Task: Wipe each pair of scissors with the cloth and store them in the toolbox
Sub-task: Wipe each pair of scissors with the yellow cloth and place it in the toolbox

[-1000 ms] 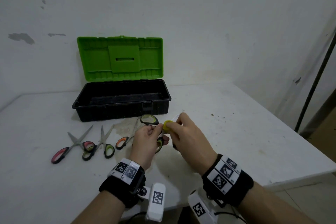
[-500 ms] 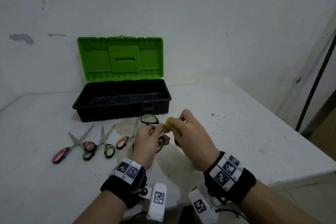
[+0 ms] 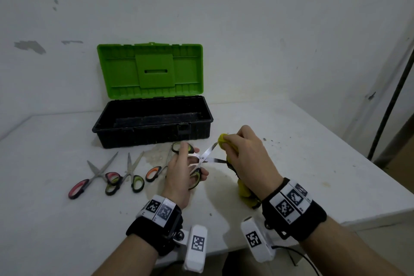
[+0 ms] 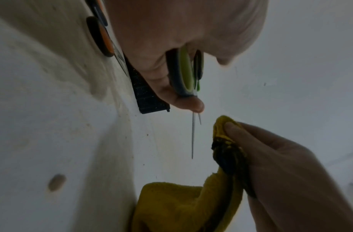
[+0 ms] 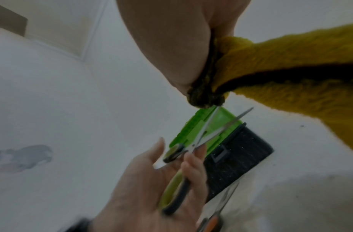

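Note:
My left hand [image 3: 183,170] grips the green-and-black handles of a pair of scissors [image 3: 202,158], held above the table with the blades spread open. My right hand [image 3: 244,154] pinches a yellow cloth [image 3: 224,139] around the tip of the upper blade; the rest of the cloth [image 3: 245,192] hangs below the wrist. In the left wrist view the scissors [image 4: 186,73] are edge-on and the cloth [image 4: 225,141] sits just right of the blades. The right wrist view shows the cloth [image 5: 290,66] at the blade tip of the scissors [image 5: 209,130]. The black toolbox [image 3: 152,122] stands open, its green lid [image 3: 150,70] upright.
Three more pairs of scissors lie on the white table [image 3: 44,219] left of my hands: red-handled [image 3: 89,178], green-handled [image 3: 131,177] and orange-handled [image 3: 156,169]. The wall stands right behind the toolbox. The table's right edge [image 3: 358,159] drops off beside a dark pole [image 3: 389,96].
The scissor blades have opened wide. My right hand with the cloth has slid outward along the upper blade to its tip, moving right and away from my left hand.

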A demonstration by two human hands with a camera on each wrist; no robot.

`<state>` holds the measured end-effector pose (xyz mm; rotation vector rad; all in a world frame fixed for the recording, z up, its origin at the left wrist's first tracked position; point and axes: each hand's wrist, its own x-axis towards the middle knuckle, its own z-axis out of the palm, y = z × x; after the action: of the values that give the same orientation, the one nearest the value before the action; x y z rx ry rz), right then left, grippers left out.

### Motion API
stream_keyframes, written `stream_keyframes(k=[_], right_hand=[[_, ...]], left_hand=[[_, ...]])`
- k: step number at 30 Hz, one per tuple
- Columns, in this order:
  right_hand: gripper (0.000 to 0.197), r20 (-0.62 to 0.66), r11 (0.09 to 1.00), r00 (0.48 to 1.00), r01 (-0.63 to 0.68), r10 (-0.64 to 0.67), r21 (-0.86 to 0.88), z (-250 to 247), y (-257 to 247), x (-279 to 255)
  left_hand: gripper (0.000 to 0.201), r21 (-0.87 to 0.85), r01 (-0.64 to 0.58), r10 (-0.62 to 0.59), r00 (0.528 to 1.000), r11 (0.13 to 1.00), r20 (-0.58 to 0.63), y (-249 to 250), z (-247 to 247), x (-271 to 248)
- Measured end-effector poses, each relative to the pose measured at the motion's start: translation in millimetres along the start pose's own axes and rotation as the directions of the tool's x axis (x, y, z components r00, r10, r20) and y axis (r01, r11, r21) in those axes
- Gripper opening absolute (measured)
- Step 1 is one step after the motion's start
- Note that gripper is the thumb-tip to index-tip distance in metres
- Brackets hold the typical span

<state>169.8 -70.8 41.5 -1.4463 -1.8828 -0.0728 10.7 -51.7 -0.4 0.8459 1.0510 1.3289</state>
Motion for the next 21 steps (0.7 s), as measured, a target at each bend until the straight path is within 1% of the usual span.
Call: stream_keyframes(k=[2,4,7,10,12,14,17,19,21], right_hand=[[0.017,0.047,0.997,0.996,0.07,-0.071,0.009,2,-15,-8],[0.018,0.1,0.995,0.99,0.099,-0.099,0.0,11,-27,-11],[0.014,0.139,0.991,0.983,0.125,-0.119,-0.037,23,-38,-12],[0.005,0.204,0.987,0.971,0.142,-0.123,-0.078,27,-37,-13],[0.005,0.243,0.983,0.963,0.148,-0.117,-0.111,26,-33,-15],[0.009,0.248,0.979,0.961,0.158,-0.123,-0.129,23,-32,-15],[0.006,0.253,0.98,0.957,0.173,-0.144,-0.096,22,-38,-14],[0.003,0.252,0.983,0.957,0.167,-0.143,-0.078,24,-42,-13],[0.005,0.268,0.983,0.955,0.157,-0.126,-0.097,26,-41,-14]], left_hand=[[0.048,-0.009,0.005,-0.005,1.0,1.0,-0.015,2,2,1],[0.052,0.05,-0.014,0.014,1.0,0.999,0.001,-2,3,3],[0.057,0.119,-0.042,0.042,0.999,0.992,0.0,-9,2,1],[0.055,0.116,-0.036,0.038,0.999,0.993,-0.009,-8,-1,0],[0.054,0.135,-0.04,0.04,0.999,0.99,0.001,-7,-3,0],[0.054,0.156,-0.044,0.044,0.999,0.987,0.003,-10,-5,0],[0.058,0.172,-0.034,0.034,0.999,0.984,0.003,-16,-4,2],[0.059,0.16,-0.041,0.042,0.999,0.986,-0.003,-18,-4,3],[0.058,0.141,-0.054,0.056,0.998,0.989,-0.013,-18,-5,3]])
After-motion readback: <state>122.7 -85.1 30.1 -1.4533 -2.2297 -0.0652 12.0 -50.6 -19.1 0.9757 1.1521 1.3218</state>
